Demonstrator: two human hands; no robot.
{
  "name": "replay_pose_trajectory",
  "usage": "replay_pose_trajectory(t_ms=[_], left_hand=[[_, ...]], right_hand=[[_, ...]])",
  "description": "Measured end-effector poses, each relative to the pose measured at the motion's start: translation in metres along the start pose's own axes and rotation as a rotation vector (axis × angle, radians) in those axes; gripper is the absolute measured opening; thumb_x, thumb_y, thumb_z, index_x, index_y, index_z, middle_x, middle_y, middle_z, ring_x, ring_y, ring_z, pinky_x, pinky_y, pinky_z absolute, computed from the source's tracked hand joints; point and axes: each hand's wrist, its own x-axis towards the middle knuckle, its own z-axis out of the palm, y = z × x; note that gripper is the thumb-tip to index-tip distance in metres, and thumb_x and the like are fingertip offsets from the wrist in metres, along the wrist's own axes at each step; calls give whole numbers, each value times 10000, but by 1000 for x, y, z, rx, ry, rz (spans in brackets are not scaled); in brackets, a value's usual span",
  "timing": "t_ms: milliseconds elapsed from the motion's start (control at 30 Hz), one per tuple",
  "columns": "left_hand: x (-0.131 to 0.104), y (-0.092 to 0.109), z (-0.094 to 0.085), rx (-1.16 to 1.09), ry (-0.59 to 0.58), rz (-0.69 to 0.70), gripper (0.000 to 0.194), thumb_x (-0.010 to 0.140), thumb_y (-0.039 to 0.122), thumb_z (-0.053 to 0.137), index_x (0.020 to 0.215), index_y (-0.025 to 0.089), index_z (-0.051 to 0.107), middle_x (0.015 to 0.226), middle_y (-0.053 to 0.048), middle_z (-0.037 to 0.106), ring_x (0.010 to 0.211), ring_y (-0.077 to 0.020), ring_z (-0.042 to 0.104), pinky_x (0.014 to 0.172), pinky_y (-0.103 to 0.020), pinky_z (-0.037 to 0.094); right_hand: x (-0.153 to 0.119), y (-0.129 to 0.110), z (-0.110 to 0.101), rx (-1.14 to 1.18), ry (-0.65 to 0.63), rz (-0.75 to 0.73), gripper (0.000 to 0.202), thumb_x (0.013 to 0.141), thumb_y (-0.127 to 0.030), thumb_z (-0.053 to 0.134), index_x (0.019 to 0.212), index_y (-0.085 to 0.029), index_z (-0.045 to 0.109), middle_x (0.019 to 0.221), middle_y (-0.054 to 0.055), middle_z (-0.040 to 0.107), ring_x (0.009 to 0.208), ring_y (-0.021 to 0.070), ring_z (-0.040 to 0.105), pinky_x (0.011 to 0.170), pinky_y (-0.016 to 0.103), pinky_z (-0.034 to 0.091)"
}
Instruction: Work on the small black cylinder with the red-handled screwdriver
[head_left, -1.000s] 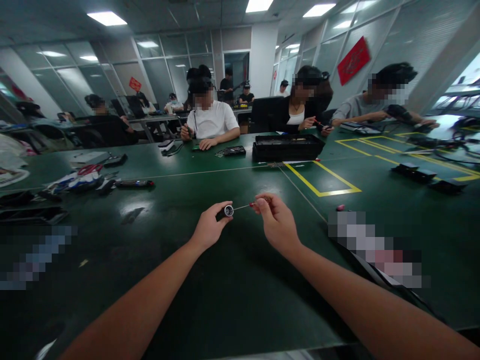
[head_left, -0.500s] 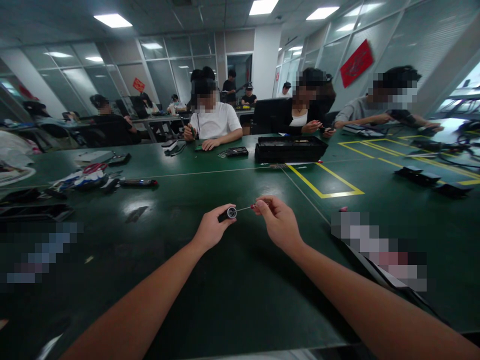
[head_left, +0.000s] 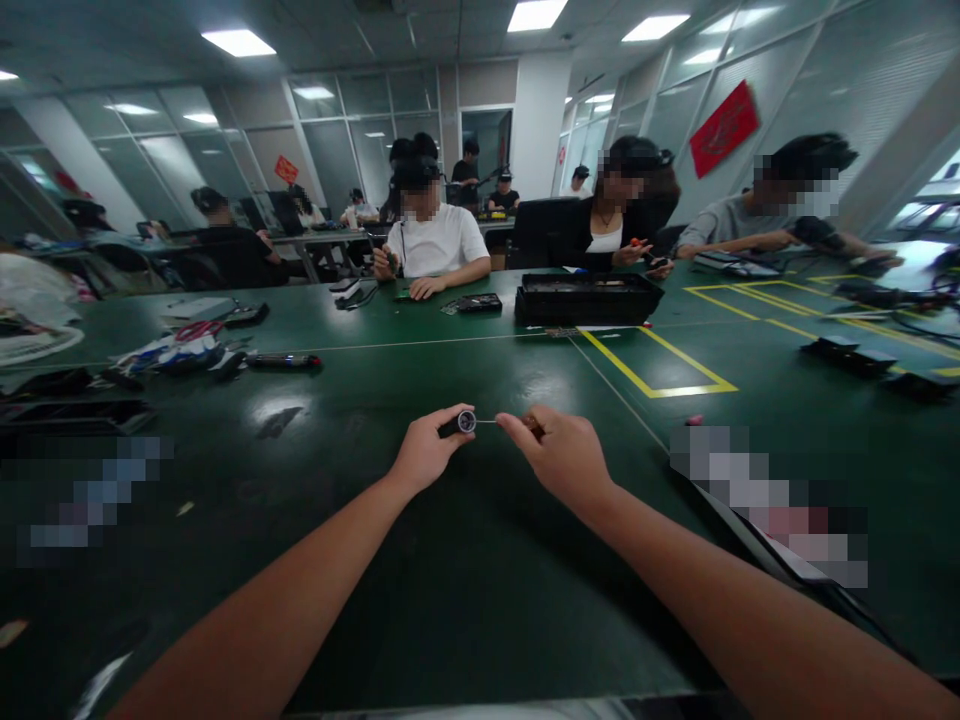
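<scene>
My left hand (head_left: 420,455) is closed around a small black cylinder (head_left: 466,422), its round, pale-rimmed end turned towards me. Thumb and fingers grip it from both sides, above the green table (head_left: 450,600). To the right, my right hand (head_left: 566,455) is closed on a screwdriver (head_left: 487,422). Its thin metal shaft points left and meets the cylinder's rim area; whether the tip is inside cannot be made out. My fingers hide most of the handle.
A long black housing (head_left: 589,300) stands across the table. A dark pen-like tool (head_left: 283,362) and a heap of gloves (head_left: 176,345) lie at left. Black blocks (head_left: 847,355) sit at right. A co-worker in a white shirt (head_left: 442,240) sits opposite.
My right hand has turned and its fingers have shifted on the screwdriver, covering the red part seen before. The shaft now lies more level. The whole view has shifted slightly.
</scene>
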Motion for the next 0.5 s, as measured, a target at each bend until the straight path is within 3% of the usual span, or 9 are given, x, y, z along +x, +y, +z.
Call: replay_pose_trajectory(t_ms=[100,200,367,500], left_hand=[[0,-2,0,-17,2,-5,428,808,143,743,1220,251,701,1236,-32,700,1196,-233,622,1123,-416,408],[0,0,-1,17,-1,12,401,809,141,744,1193,254,714,1212,-30,709,1176,-238,630,1109,-426,417],[-1,2,0,52,2,15,411,811,140,748,1201,264,710,1217,-31,703,1177,-238,622,1109,-435,411],[-2,1,0,67,-10,21,417,817,154,750,1212,277,705,1225,-30,697,1184,-238,615,1107,-435,411]], right_hand=[[-1,0,1,121,-49,-50,215,968,-380,556,943,-196,663,743,27,703,636,170,642,606,287,429],[-2,2,2,275,-128,-84,212,982,-284,496,1152,-201,592,890,45,725,741,179,678,664,294,480],[0,2,1,225,-119,-34,318,1022,-420,414,1005,-217,658,721,16,663,626,186,624,595,305,418],[-2,2,5,192,-15,-44,281,1022,-334,383,985,-203,629,792,43,671,706,206,637,661,324,425]])
